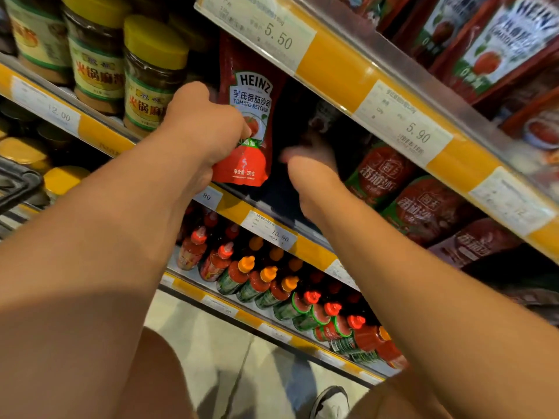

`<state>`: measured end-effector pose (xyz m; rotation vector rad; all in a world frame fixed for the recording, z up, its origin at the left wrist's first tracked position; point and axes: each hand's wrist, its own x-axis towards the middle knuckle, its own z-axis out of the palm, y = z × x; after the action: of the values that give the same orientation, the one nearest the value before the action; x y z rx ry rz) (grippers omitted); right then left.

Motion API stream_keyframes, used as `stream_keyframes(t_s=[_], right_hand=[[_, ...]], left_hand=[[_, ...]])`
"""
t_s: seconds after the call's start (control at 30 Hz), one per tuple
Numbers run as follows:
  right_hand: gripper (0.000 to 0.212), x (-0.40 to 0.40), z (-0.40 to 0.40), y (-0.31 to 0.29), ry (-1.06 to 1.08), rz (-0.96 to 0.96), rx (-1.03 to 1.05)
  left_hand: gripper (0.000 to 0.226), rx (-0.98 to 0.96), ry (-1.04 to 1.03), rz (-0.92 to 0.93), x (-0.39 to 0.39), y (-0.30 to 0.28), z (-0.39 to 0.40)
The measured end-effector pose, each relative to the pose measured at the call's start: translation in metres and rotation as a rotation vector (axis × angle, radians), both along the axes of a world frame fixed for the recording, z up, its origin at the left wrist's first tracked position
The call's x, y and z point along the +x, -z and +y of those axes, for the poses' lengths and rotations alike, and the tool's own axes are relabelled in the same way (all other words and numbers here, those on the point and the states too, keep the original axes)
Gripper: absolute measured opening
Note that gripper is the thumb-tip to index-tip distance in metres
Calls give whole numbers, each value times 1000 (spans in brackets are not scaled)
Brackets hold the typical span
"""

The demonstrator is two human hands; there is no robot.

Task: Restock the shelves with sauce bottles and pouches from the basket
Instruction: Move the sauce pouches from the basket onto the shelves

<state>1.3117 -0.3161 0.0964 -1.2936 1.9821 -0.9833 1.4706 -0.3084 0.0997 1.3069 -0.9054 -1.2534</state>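
My left hand [201,125] grips a red Heinz tomato ketchup pouch [249,116] by its left edge and holds it upright at the front of the middle shelf [257,211]. My right hand [311,164] reaches into the dark gap of that shelf just right of the pouch; it is blurred and its fingers are hidden in shadow. Red ketchup pouches with green bands [381,173] lie tilted further right on the same shelf. The basket [18,182] shows only as a dark rim at the left edge.
Yellow-lidded jars [151,74] stand left of the pouch. More Heinz pouches [496,40] fill the top shelf. Sauce bottles with orange and red caps [272,285] line the lower shelf. Yellow price rails [378,95] run along each shelf edge. A shoe [331,402] shows on the tiled floor.
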Motion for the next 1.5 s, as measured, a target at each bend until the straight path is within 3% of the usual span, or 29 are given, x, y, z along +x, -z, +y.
stream_keyframes(t_s=[0.1, 0.2, 0.3, 0.5, 0.67, 0.77, 0.97, 1.1, 1.33, 1.5], right_hand=[[75, -29, 64, 20, -290, 146, -8], [78, -72, 110, 36, -456, 599, 26], [81, -93, 125, 45, -497, 786, 70], [80, -101, 127, 61, -550, 870, -7], [85, -109, 126, 67, -582, 848, -29], [83, -110, 126, 68, -571, 836, -52], [87, -108, 126, 68, -573, 843, -50], [89, -108, 125, 68, -586, 862, -58], [90, -109, 126, 71, -578, 856, -58], [87, -108, 125, 71, -560, 831, -48]], left_hand=[[43, -2, 4, -2, -4, 2, 1], [48, -23, 21, -19, -13, 7, -2], [48, -35, 26, -40, -29, 12, -6], [50, -113, 106, -91, -76, 23, -24], [77, -201, 238, -423, -100, 32, -61], [82, -218, 317, -348, -105, 40, -78], [59, -304, 289, -135, -124, 50, -97], [40, -354, 257, -258, -138, 46, -107], [48, -410, 262, -367, -146, 44, -111], [48, -437, 279, -555, -133, 39, -104]])
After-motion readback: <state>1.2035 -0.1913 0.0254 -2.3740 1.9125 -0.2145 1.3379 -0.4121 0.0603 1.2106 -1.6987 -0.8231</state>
